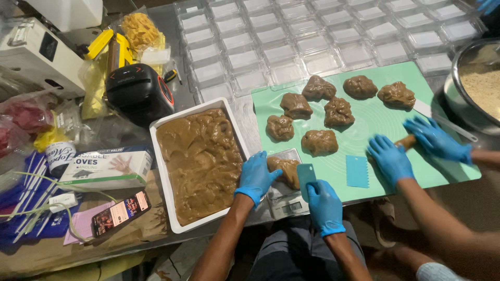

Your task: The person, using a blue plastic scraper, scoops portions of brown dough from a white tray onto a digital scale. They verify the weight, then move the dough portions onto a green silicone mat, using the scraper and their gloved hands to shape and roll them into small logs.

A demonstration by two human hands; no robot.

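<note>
Both the left hand and the right hand wear blue disposable gloves; forearms bare, lap in grey trousers.

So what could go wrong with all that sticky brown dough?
The dough lump on the small scale overhangs the pan, so it might slump off while the left hand presses it and the right hand holds the teal scraper. The scale sits near the table edge and could get nudged off. The full white tray stands tight against the left hand, so a glove could drag through the dough.
</note>
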